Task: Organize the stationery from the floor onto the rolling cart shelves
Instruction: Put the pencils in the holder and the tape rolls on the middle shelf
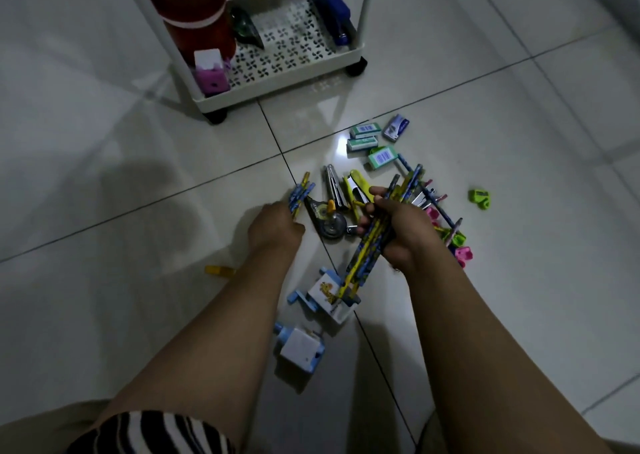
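Note:
My right hand [401,232] grips a bundle of blue-and-yellow pencils [370,249] above the pile of stationery on the tiled floor. My left hand [273,226] holds a few more patterned pencils [300,194], their tips pointing away from me. Between my hands lie a correction tape [325,216], a grey stapler [333,185] and a yellow stapler [356,187]. Two blue-and-white crank sharpeners [325,294] [301,346] lie nearer to me. The white rolling cart's bottom shelf [294,69] stands at the top, holding a red cylinder case [194,13], a pink sharpener [209,72] and a blue stapler [334,10].
Small green staple boxes [367,142] and a blue box [396,127] lie beyond the pile. More pencils, pink and green small sharpeners [453,242] sit to the right; a lone green sharpener [479,198] is farther right. A yellow item [216,270] lies left of my left arm.

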